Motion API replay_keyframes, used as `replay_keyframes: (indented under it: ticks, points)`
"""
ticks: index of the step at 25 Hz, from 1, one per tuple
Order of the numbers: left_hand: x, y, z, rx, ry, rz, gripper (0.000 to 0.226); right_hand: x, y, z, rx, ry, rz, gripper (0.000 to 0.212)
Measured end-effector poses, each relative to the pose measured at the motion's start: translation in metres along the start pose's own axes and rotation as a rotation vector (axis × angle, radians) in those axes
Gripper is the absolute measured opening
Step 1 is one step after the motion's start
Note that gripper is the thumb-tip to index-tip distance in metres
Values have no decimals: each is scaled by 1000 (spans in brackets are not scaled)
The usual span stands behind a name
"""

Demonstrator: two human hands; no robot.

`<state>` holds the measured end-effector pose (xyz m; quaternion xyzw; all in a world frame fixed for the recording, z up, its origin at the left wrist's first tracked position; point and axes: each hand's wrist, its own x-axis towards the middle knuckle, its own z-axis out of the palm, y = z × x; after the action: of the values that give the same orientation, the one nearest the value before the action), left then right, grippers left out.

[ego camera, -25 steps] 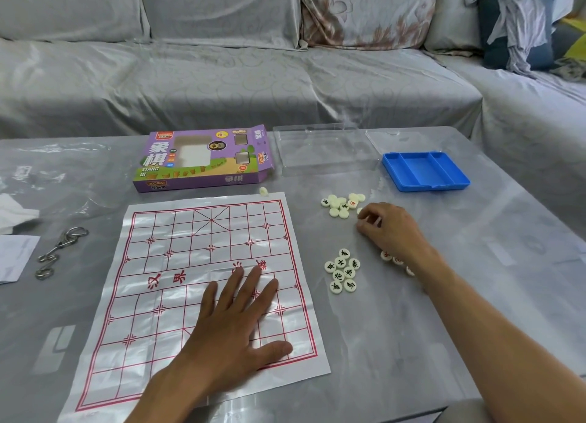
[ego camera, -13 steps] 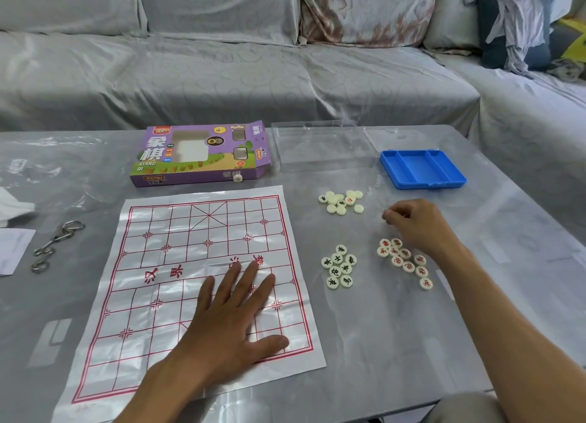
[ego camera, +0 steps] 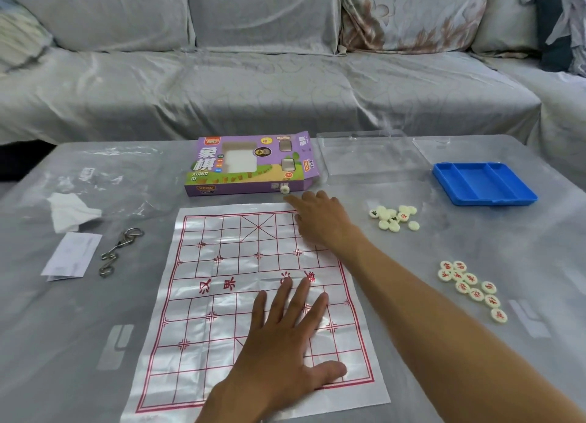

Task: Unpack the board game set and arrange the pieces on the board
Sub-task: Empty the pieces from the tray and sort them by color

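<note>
Sheet board (ego camera: 222, 283), thin and slippery, was pinned by the spread left hand (ego camera: 285, 343); the right hand (ego camera: 320, 223), fingers extended, neared a stray piece (ego camera: 284, 189), probably pinchable by its rim.

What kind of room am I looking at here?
Most likely a home living room: a fabric-covered sofa with cushions wraps behind a low table, where a xiangqi board is laid out.

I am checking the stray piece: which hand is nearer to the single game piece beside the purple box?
Right. The right hand reaches almost to the single piece; the left hand presses flat on the board, far nearer the person.
</note>
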<state>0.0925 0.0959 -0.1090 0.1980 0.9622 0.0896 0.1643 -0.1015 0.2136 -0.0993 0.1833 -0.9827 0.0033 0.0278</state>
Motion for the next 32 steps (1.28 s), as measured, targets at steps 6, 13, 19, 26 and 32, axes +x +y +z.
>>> replay_keyframes:
  ticks: [6,13,19,26,32]
  points:
    - [3,-4,5,-40,19,14,92,30,-18,-4,-93,21,-9,63]
    - [3,-3,4,-38,16,9,92,24,-6,0,19,31,51,51]
    - [3,-2,2,-26,-1,6,92,26,-1,4,120,73,92,32]
    - [4,-3,3,-31,2,3,93,23,11,10,300,198,48,23]
    - [4,-3,2,-34,-10,7,94,28,9,10,459,178,137,20]
